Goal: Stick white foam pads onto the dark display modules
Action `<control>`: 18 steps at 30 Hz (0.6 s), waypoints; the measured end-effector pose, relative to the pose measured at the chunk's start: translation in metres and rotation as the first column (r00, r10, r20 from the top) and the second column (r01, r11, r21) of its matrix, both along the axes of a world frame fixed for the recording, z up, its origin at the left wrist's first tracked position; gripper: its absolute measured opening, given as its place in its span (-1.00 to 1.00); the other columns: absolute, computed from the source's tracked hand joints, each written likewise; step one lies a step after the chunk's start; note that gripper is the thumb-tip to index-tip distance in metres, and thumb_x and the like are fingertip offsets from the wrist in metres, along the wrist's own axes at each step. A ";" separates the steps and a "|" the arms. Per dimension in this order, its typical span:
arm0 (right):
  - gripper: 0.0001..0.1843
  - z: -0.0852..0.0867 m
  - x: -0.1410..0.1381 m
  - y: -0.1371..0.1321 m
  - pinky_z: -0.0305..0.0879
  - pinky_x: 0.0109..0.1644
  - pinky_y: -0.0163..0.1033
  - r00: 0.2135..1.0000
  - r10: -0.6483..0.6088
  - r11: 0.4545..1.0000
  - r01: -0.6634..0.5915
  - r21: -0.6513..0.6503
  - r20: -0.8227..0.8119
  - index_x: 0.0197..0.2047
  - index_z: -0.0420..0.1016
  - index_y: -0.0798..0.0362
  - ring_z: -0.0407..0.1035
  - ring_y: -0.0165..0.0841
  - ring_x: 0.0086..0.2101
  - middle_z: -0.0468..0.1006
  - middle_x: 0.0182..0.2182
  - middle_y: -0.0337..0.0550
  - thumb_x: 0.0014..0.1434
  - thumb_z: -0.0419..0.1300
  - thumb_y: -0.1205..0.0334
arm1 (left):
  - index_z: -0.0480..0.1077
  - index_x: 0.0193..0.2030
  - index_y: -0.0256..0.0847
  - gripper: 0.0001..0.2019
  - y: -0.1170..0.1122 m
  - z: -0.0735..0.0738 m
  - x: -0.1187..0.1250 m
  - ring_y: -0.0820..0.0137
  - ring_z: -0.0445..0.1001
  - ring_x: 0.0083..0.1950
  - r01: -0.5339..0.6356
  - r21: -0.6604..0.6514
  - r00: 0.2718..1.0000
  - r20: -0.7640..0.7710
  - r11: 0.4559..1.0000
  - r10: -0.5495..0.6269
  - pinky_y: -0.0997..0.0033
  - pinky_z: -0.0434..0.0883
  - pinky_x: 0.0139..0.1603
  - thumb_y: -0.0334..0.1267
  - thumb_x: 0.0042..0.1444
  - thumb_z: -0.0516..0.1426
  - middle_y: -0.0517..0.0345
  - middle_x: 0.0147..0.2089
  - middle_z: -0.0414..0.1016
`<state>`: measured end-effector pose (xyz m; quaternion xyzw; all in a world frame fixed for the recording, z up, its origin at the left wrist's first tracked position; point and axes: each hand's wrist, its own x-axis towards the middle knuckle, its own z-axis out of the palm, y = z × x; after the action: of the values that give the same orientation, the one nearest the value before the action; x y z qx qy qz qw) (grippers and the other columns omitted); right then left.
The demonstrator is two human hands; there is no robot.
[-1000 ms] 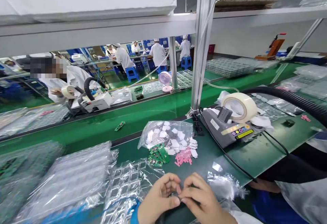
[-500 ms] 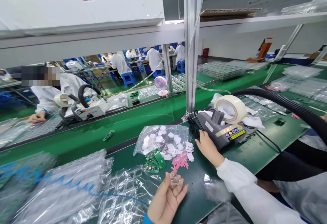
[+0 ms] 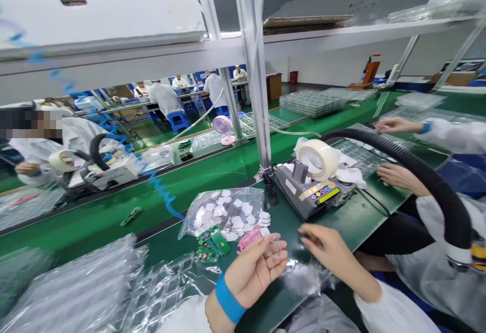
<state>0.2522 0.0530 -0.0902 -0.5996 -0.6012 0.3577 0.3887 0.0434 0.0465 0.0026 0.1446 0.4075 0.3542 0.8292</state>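
My left hand (image 3: 258,267), palm up with a blue wrist band, holds a small clear plastic part (image 3: 274,247) between thumb and fingers. To its right, my right hand (image 3: 334,254) is pinched, blurred by motion, with something small and dark at its fingertips that I cannot make out. Just beyond my left hand lie pink pieces (image 3: 249,238), green circuit boards (image 3: 212,244) and a clear bag of white pieces (image 3: 228,214). A grey tape dispenser (image 3: 299,194) with a roll of whitish tape (image 3: 318,159) stands past my right hand.
Clear plastic trays (image 3: 87,285) lie at the left. A crumpled clear bag (image 3: 304,277) is by the front edge. A black hose (image 3: 410,161) arches over the right side, where a co-worker's hands (image 3: 400,178) work. A metal post (image 3: 252,70) rises behind the bench.
My right hand has come away from the tape dispenser toward my left hand. My left hand has risen slightly with the clear part. The view has turned right, showing a co-worker's hands.
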 end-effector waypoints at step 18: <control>-0.42 -0.083 0.217 -0.149 0.26 -0.64 -0.31 0.249 -0.811 0.521 0.719 -0.461 -0.529 -0.30 0.42 0.00 0.28 -0.40 -0.66 0.44 -0.65 -0.29 -0.49 0.42 0.05 | 0.34 -0.16 -0.29 -0.80 -0.019 -0.142 0.347 0.46 0.42 -0.33 0.701 0.003 0.693 -0.244 0.714 -0.679 0.36 0.41 -0.33 -0.22 0.14 0.06 0.15 -0.26 0.42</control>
<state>0.4693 -0.0958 -0.1728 -0.6544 -0.0150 0.3545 0.6677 0.3908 0.0274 -0.1393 0.3655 0.3970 0.0173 0.8417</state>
